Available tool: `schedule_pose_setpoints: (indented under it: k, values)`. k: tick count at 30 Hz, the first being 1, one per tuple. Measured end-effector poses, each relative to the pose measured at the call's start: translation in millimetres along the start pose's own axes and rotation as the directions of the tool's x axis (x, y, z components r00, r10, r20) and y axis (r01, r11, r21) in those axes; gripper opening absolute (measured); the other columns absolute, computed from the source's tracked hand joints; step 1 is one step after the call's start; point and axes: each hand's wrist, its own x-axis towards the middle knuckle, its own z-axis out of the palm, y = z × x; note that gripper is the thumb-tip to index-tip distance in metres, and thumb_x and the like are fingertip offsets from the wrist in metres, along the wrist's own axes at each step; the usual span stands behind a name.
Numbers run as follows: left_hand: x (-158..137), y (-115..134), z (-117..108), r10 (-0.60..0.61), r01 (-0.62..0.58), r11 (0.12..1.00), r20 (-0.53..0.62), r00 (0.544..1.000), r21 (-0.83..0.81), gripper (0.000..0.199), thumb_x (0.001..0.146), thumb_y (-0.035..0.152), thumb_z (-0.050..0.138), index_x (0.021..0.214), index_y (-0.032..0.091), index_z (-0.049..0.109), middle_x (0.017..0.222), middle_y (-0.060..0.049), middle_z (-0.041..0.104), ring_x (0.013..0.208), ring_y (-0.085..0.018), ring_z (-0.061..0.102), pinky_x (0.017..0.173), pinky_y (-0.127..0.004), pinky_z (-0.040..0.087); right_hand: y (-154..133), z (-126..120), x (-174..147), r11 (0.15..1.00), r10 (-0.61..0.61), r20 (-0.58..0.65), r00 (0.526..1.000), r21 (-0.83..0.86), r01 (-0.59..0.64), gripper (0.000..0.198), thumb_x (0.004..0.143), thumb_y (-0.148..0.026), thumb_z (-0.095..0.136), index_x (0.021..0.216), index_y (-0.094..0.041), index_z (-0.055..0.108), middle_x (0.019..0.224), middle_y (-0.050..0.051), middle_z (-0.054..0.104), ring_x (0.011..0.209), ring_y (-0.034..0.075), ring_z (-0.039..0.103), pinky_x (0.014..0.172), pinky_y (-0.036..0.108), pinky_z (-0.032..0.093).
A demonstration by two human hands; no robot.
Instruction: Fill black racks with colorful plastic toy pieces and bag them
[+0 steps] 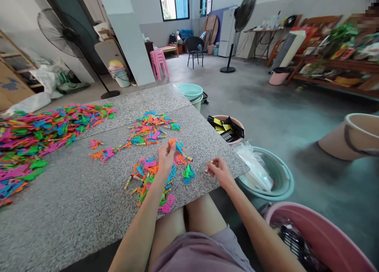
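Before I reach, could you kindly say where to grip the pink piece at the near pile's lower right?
Probably pinch the pink piece by its right edge, coming from the right: that side faces bare tabletop, while its left meets the pile.

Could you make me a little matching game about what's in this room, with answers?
Things:
1. Left hand
2. Stacked stools
3. Chair near the back wall
4. Clear plastic bags

Places or colours:
A. Black
B. In a greenish tub
C. Among small colourful plastic pieces on the speckled table
D. Pink

Right pairs: 1-C, 2-D, 3-A, 4-B
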Motion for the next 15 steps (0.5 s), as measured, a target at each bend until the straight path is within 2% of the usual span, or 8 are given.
schedule_pose_setpoints:
  k: [2, 4, 6, 10, 13, 15]
  values:
    - [-20, 5, -9, -0.055, 0.055, 0.998, 0.004, 0.998, -0.039, 0.045, 0.088, 0.056, 0.055, 0.115, 0.019, 0.054, 0.08, 0.0, 0.066, 0.064, -0.015, 0.064, 0.061, -0.028, 0.053, -12, 10, -5, 0.962, -0.012, -0.023, 1.0, 0.274, 0.018, 0.048, 0.068, -0.04, 0.076, 0.101, -0.025, 0.044, 0.073, -0.006, 0.061, 0.062, 0.016, 0.064, 0.057, 0.029, 0.054]
    - [-45, 8, -11, -0.098, 0.099, 0.994, 0.045, 0.994, -0.038, 0.045, 0.081, 0.055, 0.065, 0.105, 0.018, 0.056, 0.067, 0.004, 0.061, 0.054, -0.012, 0.058, 0.053, -0.024, 0.049, -23, 25, -15, 0.925, -0.058, 0.007, 0.998, 0.377, 0.052, 0.053, 0.067, -0.039, 0.08, 0.109, -0.026, 0.05, 0.082, -0.005, 0.063, 0.072, 0.016, 0.068, 0.071, 0.034, 0.059]
    - [-68, 11, -7, -0.123, 0.127, 0.991, 0.089, 0.988, -0.034, 0.041, 0.075, 0.051, 0.073, 0.095, 0.018, 0.06, 0.065, 0.003, 0.061, 0.055, -0.011, 0.057, 0.053, -0.022, 0.048, -29, 41, -24, 0.941, -0.115, 0.084, 0.99, 0.329, 0.082, 0.043, 0.071, -0.043, 0.078, 0.105, -0.025, 0.061, 0.086, -0.001, 0.067, 0.078, 0.018, 0.069, 0.078, 0.036, 0.059]
    - [-100, 23, 0, -0.134, 0.145, 0.988, 0.169, 0.976, -0.05, 0.036, 0.074, 0.048, 0.073, 0.095, 0.018, 0.068, 0.087, -0.004, 0.069, 0.081, -0.018, 0.064, 0.072, -0.028, 0.055, -30, 55, -37, 0.97, -0.22, 0.134, 0.966, 0.131, 0.203, 0.03, 0.075, -0.047, 0.074, 0.091, -0.022, 0.072, 0.093, 0.005, 0.073, 0.086, 0.022, 0.069, 0.079, 0.036, 0.058]
    - [-111, 32, -6, -0.159, 0.174, 0.983, 0.211, 0.965, -0.055, 0.036, 0.079, 0.05, 0.068, 0.096, 0.018, 0.072, 0.082, -0.004, 0.069, 0.074, -0.018, 0.064, 0.066, -0.031, 0.057, -35, 47, -46, 0.969, -0.246, 0.174, 0.954, 0.032, 0.244, 0.026, 0.079, -0.044, 0.071, 0.093, -0.022, 0.073, 0.091, 0.005, 0.074, 0.082, 0.021, 0.069, 0.077, 0.036, 0.057]
    - [-114, 36, -14, -0.161, 0.173, 0.984, 0.193, 0.968, -0.046, 0.032, 0.08, 0.047, 0.068, 0.093, 0.018, 0.072, 0.076, -0.003, 0.069, 0.068, -0.017, 0.063, 0.063, -0.029, 0.056, -43, 38, -53, 0.948, -0.296, 0.22, 0.93, -0.054, 0.315, 0.024, 0.083, -0.043, 0.068, 0.095, -0.023, 0.074, 0.091, 0.005, 0.074, 0.084, 0.021, 0.069, 0.078, 0.036, 0.056]
